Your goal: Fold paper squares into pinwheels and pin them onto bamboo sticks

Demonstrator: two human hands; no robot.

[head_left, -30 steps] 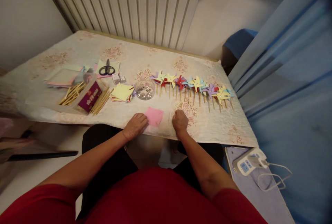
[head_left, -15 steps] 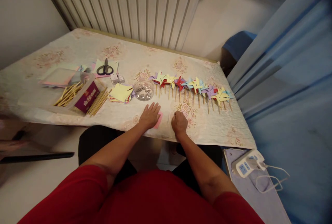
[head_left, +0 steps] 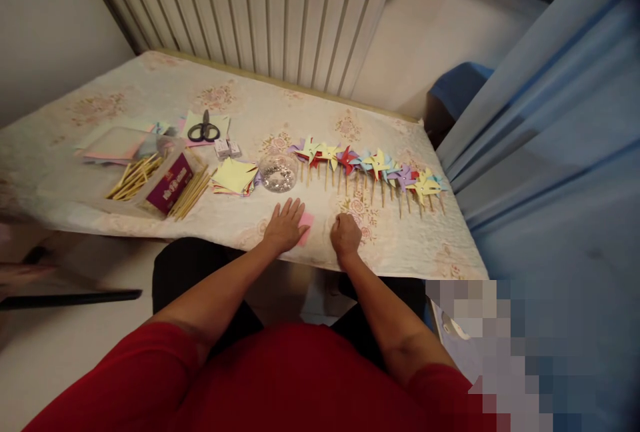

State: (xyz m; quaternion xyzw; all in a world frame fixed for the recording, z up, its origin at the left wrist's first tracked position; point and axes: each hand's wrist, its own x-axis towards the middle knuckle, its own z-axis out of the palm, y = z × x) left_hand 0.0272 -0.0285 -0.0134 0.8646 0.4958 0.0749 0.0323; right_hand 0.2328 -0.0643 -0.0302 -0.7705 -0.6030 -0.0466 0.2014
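Observation:
My left hand [head_left: 284, 224] lies flat on the floral bedspread, fingers stretched out and a little apart. Its thumb side rests over a small pink paper [head_left: 305, 229], part of which shows to the right of it. My right hand [head_left: 345, 235] is closed in a fist on the cloth; anything inside it is hidden. Beyond the hands stand a clear round tub [head_left: 279, 174] of small shiny pieces and a row of paper pinwheels [head_left: 377, 164] on sticks. To the left is a stack of coloured paper squares [head_left: 235, 176], pale yellow on top.
Black-handled scissors [head_left: 204, 129] lie on paper behind two small boxes [head_left: 227, 148]. A clear plastic box with a purple label [head_left: 173, 185] holds wooden sticks, with more sticks [head_left: 191, 193] beside it. A radiator [head_left: 260, 19] stands behind; a blue curtain [head_left: 530, 152] hangs at right.
My left hand has shifted slightly left, uncovering more of the pink paper. My right fist stays in place. A blurred-out patch now covers the lower right, where a white device lay.

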